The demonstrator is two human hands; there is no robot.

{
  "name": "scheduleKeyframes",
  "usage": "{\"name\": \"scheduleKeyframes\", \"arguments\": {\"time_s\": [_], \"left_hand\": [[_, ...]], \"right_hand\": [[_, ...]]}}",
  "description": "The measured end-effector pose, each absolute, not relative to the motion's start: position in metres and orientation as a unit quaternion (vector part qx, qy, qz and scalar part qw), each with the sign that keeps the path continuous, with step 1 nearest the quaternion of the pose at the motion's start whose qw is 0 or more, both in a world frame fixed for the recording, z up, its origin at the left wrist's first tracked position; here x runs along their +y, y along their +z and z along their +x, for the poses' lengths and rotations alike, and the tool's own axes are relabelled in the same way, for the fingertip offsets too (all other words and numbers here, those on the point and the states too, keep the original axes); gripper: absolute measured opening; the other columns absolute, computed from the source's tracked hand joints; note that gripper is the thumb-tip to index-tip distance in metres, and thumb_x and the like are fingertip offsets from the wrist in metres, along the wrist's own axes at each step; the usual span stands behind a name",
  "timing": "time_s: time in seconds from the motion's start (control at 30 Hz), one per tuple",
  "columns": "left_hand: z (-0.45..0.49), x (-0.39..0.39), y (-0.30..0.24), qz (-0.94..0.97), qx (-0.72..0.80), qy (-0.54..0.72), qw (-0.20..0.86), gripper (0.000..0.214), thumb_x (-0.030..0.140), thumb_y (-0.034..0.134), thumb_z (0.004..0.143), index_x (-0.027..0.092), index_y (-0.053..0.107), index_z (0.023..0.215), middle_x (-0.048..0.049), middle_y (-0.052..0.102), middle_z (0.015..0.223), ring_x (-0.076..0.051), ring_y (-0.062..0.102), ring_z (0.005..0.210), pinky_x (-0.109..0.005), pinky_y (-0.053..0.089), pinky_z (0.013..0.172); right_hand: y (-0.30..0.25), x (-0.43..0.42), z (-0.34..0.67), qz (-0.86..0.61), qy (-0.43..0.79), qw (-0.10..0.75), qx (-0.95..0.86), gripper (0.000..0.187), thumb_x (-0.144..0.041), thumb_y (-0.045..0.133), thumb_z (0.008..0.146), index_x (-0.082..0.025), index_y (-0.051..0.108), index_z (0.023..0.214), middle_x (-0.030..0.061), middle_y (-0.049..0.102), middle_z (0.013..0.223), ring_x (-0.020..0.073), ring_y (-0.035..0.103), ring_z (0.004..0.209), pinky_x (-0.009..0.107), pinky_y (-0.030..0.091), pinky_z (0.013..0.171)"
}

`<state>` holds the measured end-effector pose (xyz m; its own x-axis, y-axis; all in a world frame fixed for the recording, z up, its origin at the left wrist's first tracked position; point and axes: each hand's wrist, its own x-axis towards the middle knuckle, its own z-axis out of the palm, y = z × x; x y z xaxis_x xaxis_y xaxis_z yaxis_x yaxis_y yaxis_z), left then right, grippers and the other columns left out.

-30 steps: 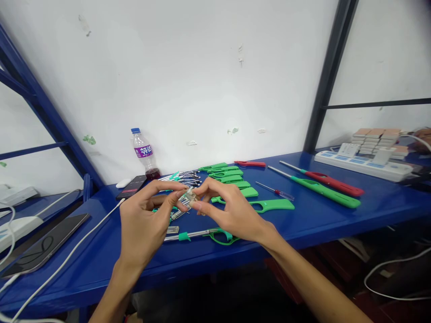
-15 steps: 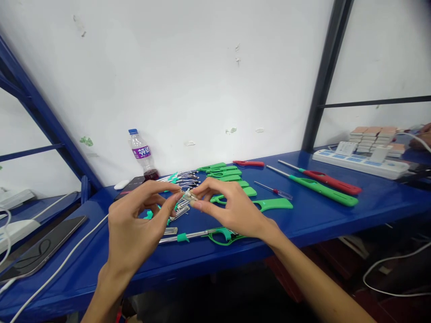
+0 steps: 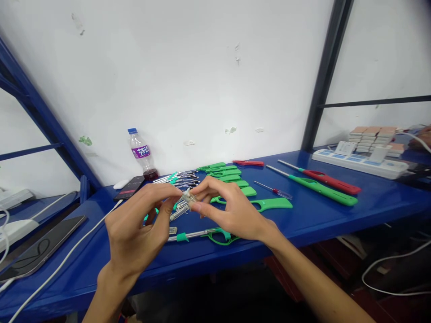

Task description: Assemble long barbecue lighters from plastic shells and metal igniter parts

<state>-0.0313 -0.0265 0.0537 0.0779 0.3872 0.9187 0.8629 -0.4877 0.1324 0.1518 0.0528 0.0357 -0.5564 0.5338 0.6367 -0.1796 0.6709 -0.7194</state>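
Above the table's middle, my right hand [image 3: 230, 208] pinches a small clear plastic lighter part [image 3: 187, 196] between thumb and forefinger. My left hand [image 3: 138, 220] is closed in a pinch at the part's left end, its forefinger touching it. The fingertips hide some of the part. Just below lie loose clear tubes [image 3: 180, 211] and, closer to the front edge, an opened green lighter [image 3: 220, 235] with a metal rod and teal piece. Behind my hands are a row of green lighter shells [image 3: 224, 172] and a bundle of metal rods with wires [image 3: 183, 179].
A small screwdriver [image 3: 274, 190], a green stick lighter [image 3: 316, 188] and a red stick lighter [image 3: 332, 180] lie to the right. A drink bottle [image 3: 142, 154] and a phone [image 3: 130, 187] stand back left. A white cable [image 3: 67, 258] crosses the left side; a power strip [image 3: 362, 164] sits far right.
The left fingers have shifted slightly on the clear part, thumb drawn back and forefinger laid along its end. The part has turned a little; the right hand has hardly moved.
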Motion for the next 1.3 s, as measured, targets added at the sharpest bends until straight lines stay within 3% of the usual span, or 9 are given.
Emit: {"name": "scheduleKeyframes", "arguments": {"time_s": [0.27, 0.53, 0.73, 0.93, 1.1, 1.2, 1.3], "left_hand": [[-0.041, -0.024, 0.051, -0.71, -0.433, -0.499, 0.244, 0.017, 0.008, 0.068, 0.092, 0.026, 0.069, 0.094, 0.006, 0.074, 0.085, -0.01, 0.069, 0.068, -0.023, 0.051, 0.056], [-0.035, -0.016, 0.044, -0.707, -0.409, -0.546, 0.185, 0.021, 0.001, 0.065, 0.091, 0.023, 0.066, 0.09, 0.0056, 0.071, 0.086, -0.01, 0.071, 0.078, -0.019, 0.059, 0.068], [-0.031, -0.013, 0.041, -0.706, -0.387, -0.565, 0.181, 0.022, 0.0, 0.063, 0.092, 0.022, 0.064, 0.088, 0.0057, 0.071, 0.084, -0.009, 0.07, 0.078, -0.017, 0.055, 0.063], [-0.028, -0.019, 0.045, -0.719, -0.391, -0.546, 0.178, 0.025, -0.001, 0.059, 0.09, 0.021, 0.057, 0.078, 0.0064, 0.069, 0.081, -0.007, 0.068, 0.07, -0.017, 0.051, 0.055], [-0.027, -0.027, 0.05, -0.715, -0.411, -0.533, 0.189, 0.019, 0.007, 0.065, 0.094, 0.025, 0.064, 0.086, 0.0071, 0.072, 0.083, -0.01, 0.07, 0.071, -0.02, 0.052, 0.056], [-0.023, -0.025, 0.049, -0.716, -0.438, -0.507, 0.196, 0.013, 0.014, 0.068, 0.095, 0.026, 0.067, 0.093, 0.0081, 0.073, 0.084, -0.009, 0.068, 0.061, -0.022, 0.05, 0.054], [-0.02, -0.017, 0.044, -0.72, -0.486, -0.469, 0.162, 0.012, 0.02, 0.068, 0.097, 0.026, 0.063, 0.106, 0.0086, 0.073, 0.087, -0.007, 0.063, 0.051, -0.022, 0.049, 0.054]], "right_hand": [[0.037, 0.052, 0.156, -0.112, 0.372, 0.414, -0.823, 0.013, -0.033, 0.068, 0.1, -0.023, 0.064, 0.107, -0.0039, 0.067, 0.08, 0.0135, 0.066, 0.069, 0.028, 0.048, 0.064], [0.037, 0.056, 0.159, -0.091, 0.322, 0.385, -0.86, 0.015, -0.034, 0.064, 0.103, -0.021, 0.057, 0.107, -0.0016, 0.065, 0.091, 0.012, 0.056, 0.07, 0.03, 0.041, 0.065], [0.039, 0.056, 0.164, -0.098, 0.345, 0.352, -0.864, 0.015, -0.034, 0.061, 0.104, -0.023, 0.051, 0.107, -0.0042, 0.059, 0.088, 0.0075, 0.046, 0.054, 0.028, 0.034, 0.055], [0.042, 0.053, 0.165, -0.074, 0.347, 0.351, -0.867, 0.015, -0.029, 0.064, 0.103, -0.023, 0.05, 0.105, -0.0097, 0.05, 0.072, 0.0071, 0.042, 0.052, 0.027, 0.033, 0.054], [0.048, 0.051, 0.173, -0.108, 0.309, 0.371, -0.869, 0.018, -0.035, 0.067, 0.102, -0.022, 0.059, 0.11, -0.0046, 0.065, 0.084, 0.009, 0.052, 0.06, 0.026, 0.039, 0.058], [0.053, 0.055, 0.186, -0.16, 0.243, 0.353, -0.889, 0.022, -0.035, 0.065, 0.103, -0.024, 0.064, 0.122, -0.0029, 0.072, 0.091, 0.0113, 0.059, 0.066, 0.027, 0.043, 0.064], [0.056, 0.065, 0.202, -0.209, 0.182, 0.317, -0.907, 0.026, -0.032, 0.058, 0.107, -0.026, 0.066, 0.13, 0.0002, 0.076, 0.107, 0.0152, 0.067, 0.085, 0.029, 0.046, 0.076]]}}
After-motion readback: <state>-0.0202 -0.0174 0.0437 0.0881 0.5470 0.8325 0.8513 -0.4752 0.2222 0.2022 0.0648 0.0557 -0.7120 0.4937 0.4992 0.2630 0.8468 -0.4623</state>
